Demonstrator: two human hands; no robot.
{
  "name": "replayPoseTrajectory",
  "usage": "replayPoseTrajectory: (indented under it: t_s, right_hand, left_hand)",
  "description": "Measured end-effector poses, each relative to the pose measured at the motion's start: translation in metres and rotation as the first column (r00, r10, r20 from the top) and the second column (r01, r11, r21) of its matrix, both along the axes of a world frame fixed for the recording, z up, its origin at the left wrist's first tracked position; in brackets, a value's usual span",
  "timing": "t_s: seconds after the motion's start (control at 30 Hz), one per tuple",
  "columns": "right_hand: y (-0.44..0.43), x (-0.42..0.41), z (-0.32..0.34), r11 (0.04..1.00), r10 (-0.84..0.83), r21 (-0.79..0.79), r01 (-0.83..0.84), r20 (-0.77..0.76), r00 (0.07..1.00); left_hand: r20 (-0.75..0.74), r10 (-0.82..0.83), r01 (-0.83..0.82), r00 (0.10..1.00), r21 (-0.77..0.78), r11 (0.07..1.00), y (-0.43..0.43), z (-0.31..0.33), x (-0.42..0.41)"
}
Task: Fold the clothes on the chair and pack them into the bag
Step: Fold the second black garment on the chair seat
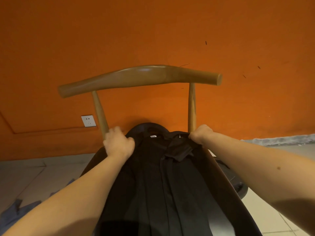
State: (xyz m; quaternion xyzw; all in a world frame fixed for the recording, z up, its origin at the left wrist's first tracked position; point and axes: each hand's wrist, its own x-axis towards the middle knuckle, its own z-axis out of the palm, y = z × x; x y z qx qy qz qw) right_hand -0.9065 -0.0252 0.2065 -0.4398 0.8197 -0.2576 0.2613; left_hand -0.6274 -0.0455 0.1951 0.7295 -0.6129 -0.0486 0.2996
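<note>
One orange wall (153,31) is filling most of the view, and one pale tiled floor (25,176) is showing below it. One black garment (162,184) is lying lengthwise over the seat of the one wooden chair (139,77), its collar end pointing toward the wall. The chair's curved top rail is resting on two uprights (192,106). One dark rounded thing (237,183) is sitting on the floor just right of the seat; what it is cannot be told. One blue cloth (12,213) is lying crumpled on the floor at the lower left.

Two bare hands are working. The left hand (117,142) is gripping the garment's left shoulder with its fingers curled into the fabric. The right hand (202,133) is pinching the right shoulder the same way. Both hands are sitting close to the bases of the uprights.

One white wall socket (88,121) is showing left of the chair. One small white tag (152,136) is peeking out at the collar, and its writing is too small to read.
</note>
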Motion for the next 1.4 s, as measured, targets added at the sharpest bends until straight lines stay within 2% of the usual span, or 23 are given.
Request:
replayPoseTrajectory:
  t_s: [0.07,0.13,0.23,0.3,0.37,0.43,0.5,0.57,0.63,0.67,0.77,0.83,0.87,0.93,1.03,1.1,1.13,1.2,1.23,1.27,1.3,1.37,1.4]
  right_hand:
    - [-0.002,0.001,0.005,1.000,-0.007,-0.015,0.007,0.022,1.000]
    - [-0.006,0.002,0.007,0.999,-0.021,-0.040,0.024,0.076,0.997]
    - [-0.012,0.006,0.014,0.995,-0.038,-0.079,0.058,0.235,0.971]
    - [-0.019,0.010,0.020,0.990,-0.047,-0.107,0.097,0.396,0.917]
    - [-0.026,0.015,0.027,0.987,0.002,-0.136,0.089,0.557,0.831]
    - [-0.031,0.020,0.032,0.980,0.092,-0.186,0.069,0.734,0.673]
    - [-0.038,0.017,0.030,0.971,0.154,-0.230,0.068,0.817,0.556]
    - [-0.044,0.011,0.024,0.970,0.150,-0.237,0.051,0.753,0.641]
    - [-0.047,0.004,0.015,0.982,0.126,-0.182,-0.042,0.478,0.869]
    - [-0.046,0.001,0.009,0.988,0.136,-0.112,-0.105,0.320,0.938]
    - [-0.039,-0.003,-0.001,0.977,0.198,0.049,-0.205,0.127,0.972]
    - [-0.032,-0.005,-0.001,0.963,0.244,0.114,-0.245,0.023,0.970]
    - [-0.031,-0.006,0.000,0.955,0.266,0.144,-0.260,-0.025,0.964]
    - [-0.027,-0.006,0.005,0.947,0.279,0.176,-0.267,-0.046,0.959]
    - [-0.024,-0.001,0.021,0.964,0.242,0.091,-0.251,0.101,0.965]
    - [-0.024,0.005,0.031,0.971,0.221,0.016,-0.239,0.324,0.920]
    - [-0.023,0.010,0.036,0.970,0.224,-0.022,-0.243,0.478,0.849]
    - [-0.026,0.018,0.041,0.965,0.246,-0.134,-0.227,0.765,0.595]
    - [-0.029,0.022,0.040,0.966,0.250,-0.180,-0.188,0.839,0.483]
    - [-0.036,0.025,0.035,0.970,0.240,-0.199,-0.137,0.854,0.462]
    - [-0.043,0.026,0.028,0.974,0.219,-0.209,-0.084,0.795,0.566]
    - [-0.059,0.025,0.008,0.975,0.109,-0.224,-0.006,0.450,0.886]
    - [-0.064,0.022,-0.001,0.972,0.062,-0.233,0.002,0.265,0.962]
  left_hand:
    - [-0.162,-0.344,0.352,0.925,0.020,0.936,0.004,0.001,-0.021]
    - [-0.288,-0.564,0.620,0.774,0.158,0.769,0.014,0.000,-0.046]
    - [-0.222,-0.687,0.715,0.692,0.341,0.610,0.028,-0.001,-0.079]
    - [-0.184,-0.688,0.704,0.702,0.320,0.634,0.027,-0.005,-0.088]
    - [-0.180,-0.649,0.673,0.739,0.183,0.716,0.019,-0.010,-0.089]
    - [-0.365,-0.542,0.591,0.757,0.028,0.806,0.011,-0.011,-0.087]
    - [-0.677,-0.333,0.474,0.656,0.027,0.880,0.005,-0.009,-0.081]
    - [-0.773,-0.240,0.434,0.588,0.051,0.900,0.002,-0.009,-0.071]
    - [-0.675,-0.294,0.446,0.677,0.058,0.893,0.003,-0.013,-0.067]
    - [-0.610,-0.342,0.469,0.715,0.056,0.881,0.005,-0.016,-0.067]
    - [-0.410,-0.566,0.641,0.716,0.063,0.765,0.013,-0.018,-0.076]
    - [-0.055,-0.711,0.708,0.701,0.178,0.683,0.017,-0.020,-0.087]
    - [0.101,-0.733,0.705,0.673,0.215,0.676,0.017,-0.021,-0.091]
    - [0.175,-0.714,0.690,0.678,0.183,0.700,0.015,-0.024,-0.096]
    - [-0.168,-0.596,0.608,0.785,0.024,0.794,0.018,-0.021,-0.096]
    - [-0.431,-0.458,0.515,0.777,0.018,0.857,0.018,-0.012,-0.090]
    - [-0.543,-0.383,0.475,0.747,0.034,0.879,0.018,-0.008,-0.085]
    - [-0.765,-0.195,0.387,0.613,0.076,0.919,0.014,-0.002,-0.074]
    - [-0.846,-0.101,0.347,0.524,0.103,0.932,0.011,-0.001,-0.068]
    - [-0.887,-0.025,0.314,0.460,0.136,0.939,0.007,-0.002,-0.063]
    - [-0.895,0.029,0.287,0.444,0.173,0.942,0.005,-0.003,-0.058]
    - [-0.863,0.097,0.220,0.496,0.233,0.947,0.001,-0.004,-0.050]
    - [-0.845,0.114,0.192,0.522,0.246,0.950,0.000,-0.004,-0.048]
